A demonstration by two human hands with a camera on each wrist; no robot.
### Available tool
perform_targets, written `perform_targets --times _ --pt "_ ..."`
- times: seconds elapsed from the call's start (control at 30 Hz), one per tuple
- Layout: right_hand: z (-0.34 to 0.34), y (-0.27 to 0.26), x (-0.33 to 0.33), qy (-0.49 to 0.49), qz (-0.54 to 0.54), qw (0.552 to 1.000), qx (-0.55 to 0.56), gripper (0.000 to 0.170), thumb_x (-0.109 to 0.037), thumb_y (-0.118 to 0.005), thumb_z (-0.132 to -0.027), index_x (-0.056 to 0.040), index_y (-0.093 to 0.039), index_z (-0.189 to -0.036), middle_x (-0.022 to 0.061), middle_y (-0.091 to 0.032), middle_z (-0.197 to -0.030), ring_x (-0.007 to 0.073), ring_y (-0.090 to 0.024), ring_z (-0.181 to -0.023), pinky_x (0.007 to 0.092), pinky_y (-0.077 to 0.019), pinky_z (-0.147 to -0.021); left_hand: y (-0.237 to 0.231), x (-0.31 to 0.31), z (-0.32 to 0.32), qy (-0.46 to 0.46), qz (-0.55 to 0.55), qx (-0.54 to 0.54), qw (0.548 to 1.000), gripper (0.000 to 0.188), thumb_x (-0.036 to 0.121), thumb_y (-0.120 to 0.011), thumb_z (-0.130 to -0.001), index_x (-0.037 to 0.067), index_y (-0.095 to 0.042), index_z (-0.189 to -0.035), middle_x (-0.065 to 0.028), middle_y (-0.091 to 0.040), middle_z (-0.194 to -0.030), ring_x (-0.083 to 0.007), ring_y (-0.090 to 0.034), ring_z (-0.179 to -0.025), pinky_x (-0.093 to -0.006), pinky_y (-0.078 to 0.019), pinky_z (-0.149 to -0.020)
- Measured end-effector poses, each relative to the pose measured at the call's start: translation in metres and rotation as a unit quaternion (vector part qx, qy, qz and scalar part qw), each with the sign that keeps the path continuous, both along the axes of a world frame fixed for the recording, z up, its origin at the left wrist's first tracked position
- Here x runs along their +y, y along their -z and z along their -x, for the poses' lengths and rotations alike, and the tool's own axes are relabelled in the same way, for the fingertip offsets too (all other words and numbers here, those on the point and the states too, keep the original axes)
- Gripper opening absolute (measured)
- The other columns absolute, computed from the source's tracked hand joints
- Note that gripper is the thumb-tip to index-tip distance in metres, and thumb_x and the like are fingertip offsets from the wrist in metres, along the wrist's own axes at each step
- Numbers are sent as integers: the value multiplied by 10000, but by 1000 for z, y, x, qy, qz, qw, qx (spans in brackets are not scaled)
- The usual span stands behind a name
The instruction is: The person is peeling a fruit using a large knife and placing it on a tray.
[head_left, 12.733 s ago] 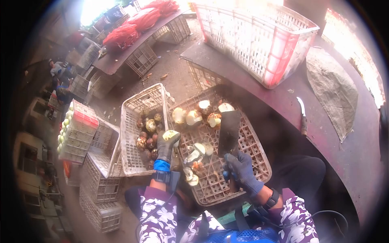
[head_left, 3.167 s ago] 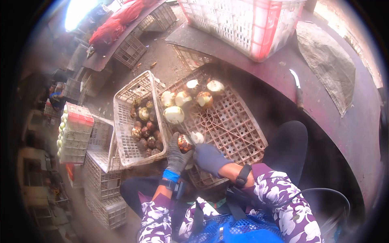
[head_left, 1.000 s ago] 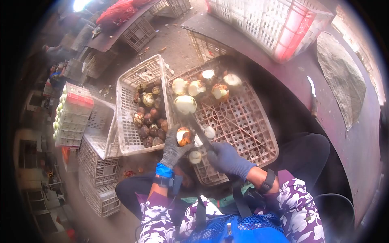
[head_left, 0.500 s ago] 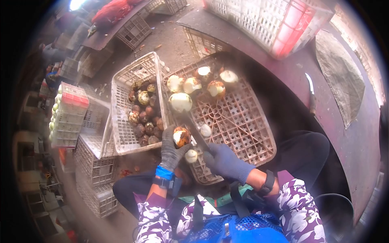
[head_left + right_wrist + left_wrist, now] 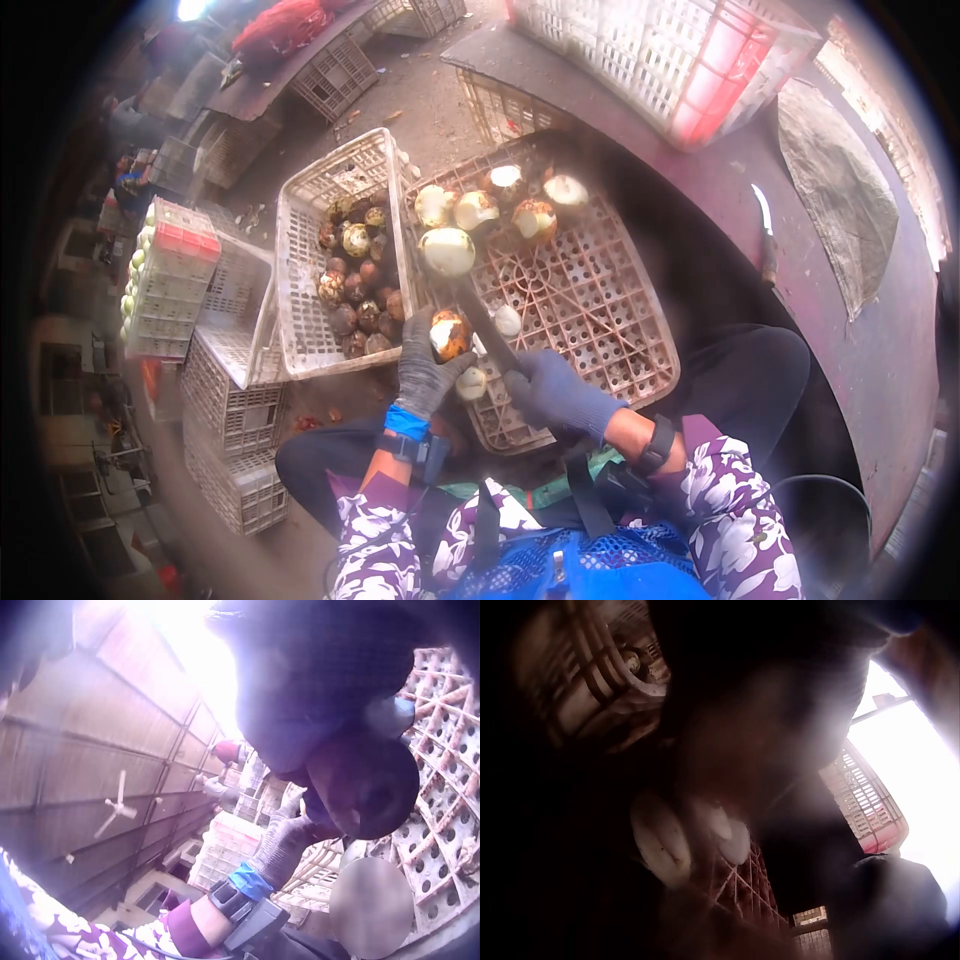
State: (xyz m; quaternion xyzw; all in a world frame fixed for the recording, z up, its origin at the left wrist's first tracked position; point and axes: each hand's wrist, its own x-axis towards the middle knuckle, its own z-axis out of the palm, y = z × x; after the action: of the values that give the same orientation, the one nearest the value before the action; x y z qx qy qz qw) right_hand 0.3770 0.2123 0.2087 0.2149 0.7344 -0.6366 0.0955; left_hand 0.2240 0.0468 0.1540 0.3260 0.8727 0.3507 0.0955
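My left hand [image 5: 420, 372], in a grey glove, grips a round, brown-skinned root-like vegetable [image 5: 450, 335] with a white cut face. In my right hand [image 5: 560, 390], also gloved, is the handle of a dark cleaver [image 5: 480, 312]. Its blade shows nearly edge-on, slanting up and left just beside the held vegetable. Below them lies a brown lattice crate surface [image 5: 590, 320]. On it sit several part-peeled vegetables [image 5: 535, 220], a large pale one [image 5: 447, 251] and white cut pieces [image 5: 507, 321]. The left wrist view is dark and blurred; the right glove fills much of the right wrist view.
A white crate [image 5: 300, 330] of unpeeled brown vegetables [image 5: 355, 290] stands at the left, with stacked crates [image 5: 232, 420] beyond. On the right, a dark table [image 5: 690, 190] bears a curved knife [image 5: 766, 235], a grey cloth [image 5: 835, 190] and a large crate [image 5: 640, 60].
Over the last second both hands barely move. Earlier, the left hand held a pale piece and the cleaver stood upright; since then a large pale vegetable has come to rest on the lattice.
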Motion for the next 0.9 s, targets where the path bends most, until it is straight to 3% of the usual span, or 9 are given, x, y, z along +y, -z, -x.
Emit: perform_targets --times 0.13,0.33,0.53,0.73,0.9 --pt "3 -11 1 48 -43 996 57 308 -271 -564 -840 24 -611 -913 242 -627 -759 409 -627 -765 461 -501 -718 1 -1 -1 -4 -22 -20 1000 862 147 -865 -570 2 -424 -1296 -164 -486 -1223 -288 -502 -1140 -367 -414 -995" --pt "5 -8 3 -43 -10 999 -19 338 -270 -543 -846 59 -601 -897 292 -613 -829 422 -615 -840 470 -492 -749 -5 4 -5 0 -18 -6 1000 864 137 -878 -550 11 -417 -1270 -156 -448 -1189 -287 -507 -1102 -362 -446 -943" --pt "6 -12 1 -55 -97 994 7 343 -258 -524 -850 75 -606 -836 292 -615 -804 427 -624 -795 464 -499 -725 -2 4 -6 11 -10 30 999 852 152 -880 -554 1 -430 -1261 -171 -465 -1183 -301 -508 -1106 -365 -448 -941" --pt "25 -8 5 -39 26 998 -46 327 -223 -516 -839 90 -609 -838 270 -624 -733 378 -655 -719 440 -517 -660 1 7 -6 26 4 36 999 859 174 -884 -545 5 -438 -1259 -179 -471 -1198 -320 -497 -1117 -377 -430 -967" --pt "34 3 3 -36 32 997 -56 302 -208 -524 -832 76 -626 -849 253 -632 -728 369 -658 -717 431 -519 -668 -1 6 -6 27 -13 12 999 891 166 -880 -532 10 -426 -1283 -194 -468 -1224 -336 -477 -1154 -384 -408 -996"
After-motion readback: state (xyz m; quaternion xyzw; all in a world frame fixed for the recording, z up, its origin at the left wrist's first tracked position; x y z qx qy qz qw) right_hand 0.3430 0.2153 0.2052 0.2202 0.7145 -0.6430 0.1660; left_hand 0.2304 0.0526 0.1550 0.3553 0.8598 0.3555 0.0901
